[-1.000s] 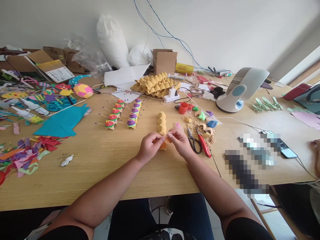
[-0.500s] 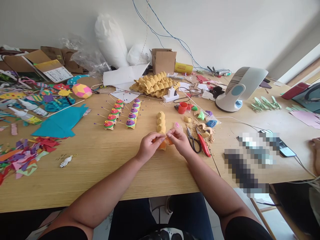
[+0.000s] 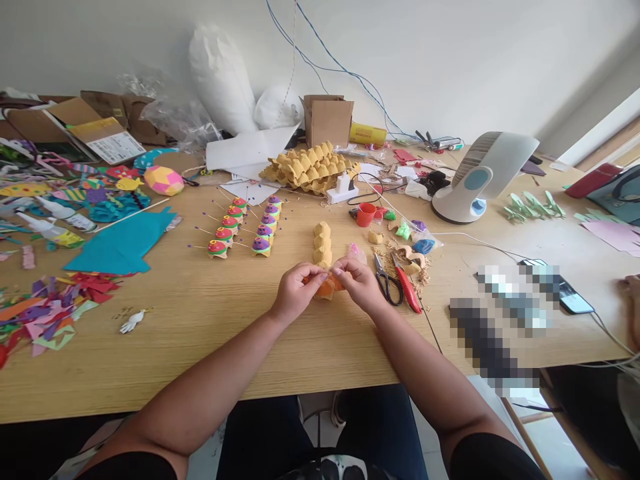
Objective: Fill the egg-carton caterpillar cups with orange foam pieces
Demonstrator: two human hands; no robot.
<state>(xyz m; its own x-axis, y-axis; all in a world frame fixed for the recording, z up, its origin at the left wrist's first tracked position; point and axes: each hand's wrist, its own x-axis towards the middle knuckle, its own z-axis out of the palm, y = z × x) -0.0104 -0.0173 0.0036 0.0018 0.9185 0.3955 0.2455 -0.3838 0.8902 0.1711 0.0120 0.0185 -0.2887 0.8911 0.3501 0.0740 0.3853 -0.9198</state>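
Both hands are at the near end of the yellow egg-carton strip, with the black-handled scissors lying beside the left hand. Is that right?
Not quite: the head view shows the black-handled scissors lying beside the right hand. The rest stands.

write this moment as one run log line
left hand: pinching at orange material | right hand: pinching there too | yellow egg-carton strip: just beyond hands | black-handled scissors: beside right hand
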